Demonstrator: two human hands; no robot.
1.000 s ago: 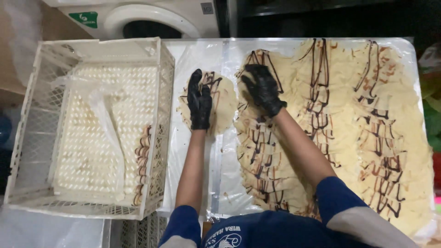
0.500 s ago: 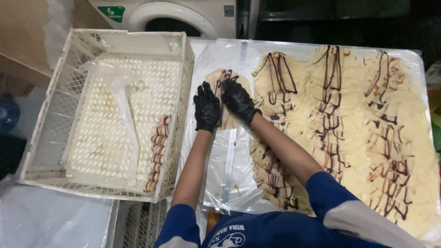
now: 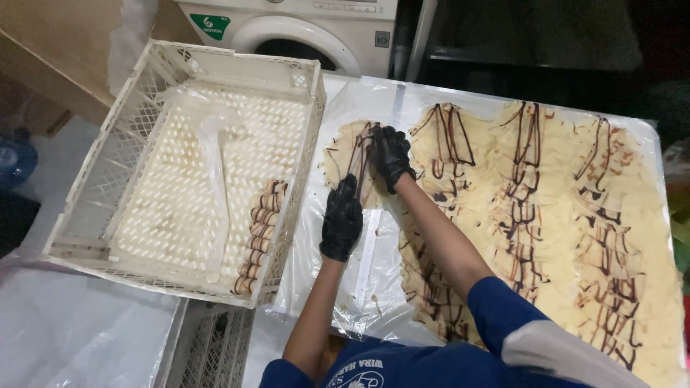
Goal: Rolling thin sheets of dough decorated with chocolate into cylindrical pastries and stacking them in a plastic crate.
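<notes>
Both my hands wear black gloves. My left hand [image 3: 341,221] and my right hand [image 3: 390,156] pinch the two sides of a thin round crepe [image 3: 346,151] with chocolate lines, lifting its edges up off the plastic-covered table [image 3: 366,259]. To the right, many more flat crepes with chocolate drizzle [image 3: 546,208] cover the table in overlapping rows. On the left stands a white perforated plastic crate [image 3: 180,172], lined with clear plastic. Several rolled crepes [image 3: 260,233] lie in a row along the crate's right wall.
A white front-loading washing machine [image 3: 302,29] stands behind the table. A second crate [image 3: 208,345] sits lower at the bottom left, beside a surface under clear plastic sheet [image 3: 72,330]. A brown cardboard sheet [image 3: 65,50] leans at the top left.
My right hand left the large crepe sheet and came over to the single round crepe. Both hands now fold it up, where earlier the left palm lay flat on it.
</notes>
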